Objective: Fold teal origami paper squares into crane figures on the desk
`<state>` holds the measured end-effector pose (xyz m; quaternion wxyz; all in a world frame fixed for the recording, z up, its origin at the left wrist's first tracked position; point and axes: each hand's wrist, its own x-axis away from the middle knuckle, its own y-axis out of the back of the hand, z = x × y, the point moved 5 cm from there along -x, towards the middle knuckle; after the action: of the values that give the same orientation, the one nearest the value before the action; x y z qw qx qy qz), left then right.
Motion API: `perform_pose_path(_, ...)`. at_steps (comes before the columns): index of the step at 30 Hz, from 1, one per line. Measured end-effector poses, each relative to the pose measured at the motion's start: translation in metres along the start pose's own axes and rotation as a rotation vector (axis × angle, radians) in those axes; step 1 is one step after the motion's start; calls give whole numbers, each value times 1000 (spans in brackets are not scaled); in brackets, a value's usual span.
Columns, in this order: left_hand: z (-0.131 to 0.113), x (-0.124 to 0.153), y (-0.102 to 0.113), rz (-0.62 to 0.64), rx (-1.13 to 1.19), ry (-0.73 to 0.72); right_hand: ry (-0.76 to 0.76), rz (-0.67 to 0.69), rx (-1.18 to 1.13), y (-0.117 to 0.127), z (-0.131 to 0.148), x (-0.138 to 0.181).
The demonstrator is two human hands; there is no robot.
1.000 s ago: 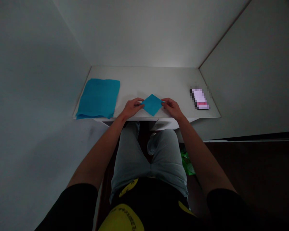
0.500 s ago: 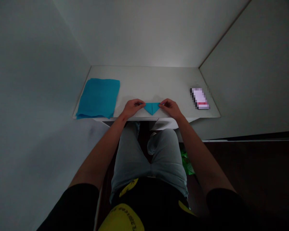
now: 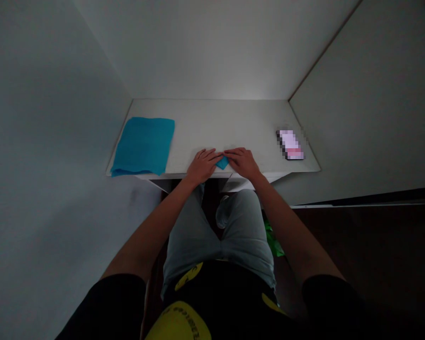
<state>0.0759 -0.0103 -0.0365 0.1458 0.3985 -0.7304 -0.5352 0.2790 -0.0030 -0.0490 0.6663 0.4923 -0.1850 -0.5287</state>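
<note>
A small folded blue paper (image 3: 222,163) lies near the front edge of the white table (image 3: 230,123). Only a small blue corner of it shows between my hands. My left hand (image 3: 202,165) lies flat on its left part, fingers stretched toward the middle. My right hand (image 3: 242,162) lies flat on its right part, fingers stretched leftward. The fingertips of both hands nearly meet over the paper.
A stack of blue paper sheets (image 3: 143,145) lies at the table's left end. A blurred-out flat object (image 3: 290,145) rests near the right end. White walls close the table in on three sides. My knees (image 3: 217,226) are under the table edge, and something green (image 3: 274,241) lies on the dark floor.
The blue diamond was folded down into a triangle. Both hands then slid inward over it and now press it flat, hiding most of it.
</note>
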Motion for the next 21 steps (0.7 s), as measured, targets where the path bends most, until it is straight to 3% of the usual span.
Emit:
perform_pose_path(3, -3, 5, -5, 46, -29, -48, 12, 22, 41, -1, 2, 4)
perform_pose_path(7, 2, 15, -1, 70, -51, -65, -46, -102, 51, 4, -11, 12)
perform_pose_path(13, 12, 25, 2, -23, -62, 26, -34, -244, -57, 10, -26, 19)
perform_pose_path(17, 18, 30, 0, -91, 105, 55, -115, -367, -251, 20, -32, 19)
perform_pose_path(21, 36, 22, 9, -267, 416, 179, -237, -358, -423, 22, -37, 16)
